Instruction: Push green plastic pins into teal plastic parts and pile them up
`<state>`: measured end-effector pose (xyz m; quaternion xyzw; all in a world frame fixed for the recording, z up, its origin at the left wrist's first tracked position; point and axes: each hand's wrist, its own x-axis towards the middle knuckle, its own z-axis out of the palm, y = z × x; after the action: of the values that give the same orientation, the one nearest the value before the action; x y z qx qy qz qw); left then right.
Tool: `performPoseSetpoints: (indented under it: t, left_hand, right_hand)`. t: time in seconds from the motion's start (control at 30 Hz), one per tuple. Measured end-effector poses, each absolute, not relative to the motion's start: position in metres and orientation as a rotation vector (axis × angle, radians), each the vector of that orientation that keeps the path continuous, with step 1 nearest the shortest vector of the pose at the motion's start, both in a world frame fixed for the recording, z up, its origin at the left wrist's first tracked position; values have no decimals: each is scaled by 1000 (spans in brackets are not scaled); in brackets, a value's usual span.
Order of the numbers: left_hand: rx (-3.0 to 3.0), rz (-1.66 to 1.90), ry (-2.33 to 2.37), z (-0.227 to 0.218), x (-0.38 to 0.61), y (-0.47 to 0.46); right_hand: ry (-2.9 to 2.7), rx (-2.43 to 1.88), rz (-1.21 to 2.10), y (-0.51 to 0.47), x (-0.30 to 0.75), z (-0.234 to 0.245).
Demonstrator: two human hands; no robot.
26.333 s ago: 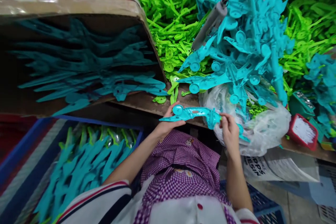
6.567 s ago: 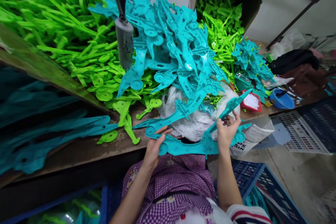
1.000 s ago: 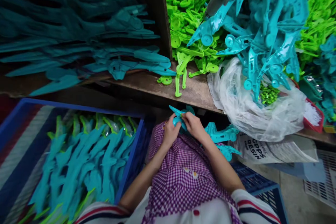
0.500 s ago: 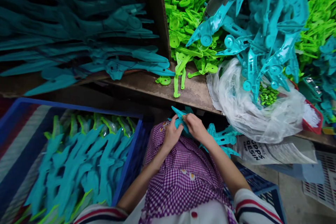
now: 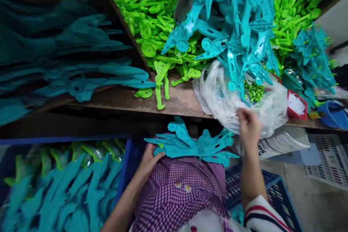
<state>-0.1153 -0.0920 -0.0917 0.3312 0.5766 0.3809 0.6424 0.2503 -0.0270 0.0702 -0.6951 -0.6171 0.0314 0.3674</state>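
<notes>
My left hand (image 5: 152, 157) is closed on the left end of a teal plastic part (image 5: 187, 146), its thumb on the near side. The part lies across my lap on the checked apron, with branching pieces on both sides and a small green spot near the thumb. My right hand (image 5: 249, 127) is raised at the front of a clear plastic bag (image 5: 217, 96). It is blurred, and I cannot make out whether its fingers hold anything. Small green pieces (image 5: 254, 91) lie in the bag just beyond it.
Teal parts (image 5: 241, 25) hang over a heap of green parts (image 5: 152, 7) on the bench (image 5: 179, 99). A box of dark teal parts (image 5: 54, 43) stands left. A blue crate (image 5: 127, 166) of assembled pieces sits lower left. A red tray (image 5: 304, 110) holds white bits.
My right hand has left the teal part and moved right to the bag. My left hand has moved left and down with the part, which now lies flat across my lap. The view has shifted right.
</notes>
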Motion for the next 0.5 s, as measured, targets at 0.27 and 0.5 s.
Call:
performPoseSetpoints:
  t: [0.27, 0.5]
  left_hand:
    - [422, 890, 1131, -62, -102, -86]
    - [317, 951, 1117, -74, -110, -84]
  right_hand:
    - [-1800, -2616, -184, 77, 387, 45]
    - [-1853, -2666, -164, 89, 389, 47]
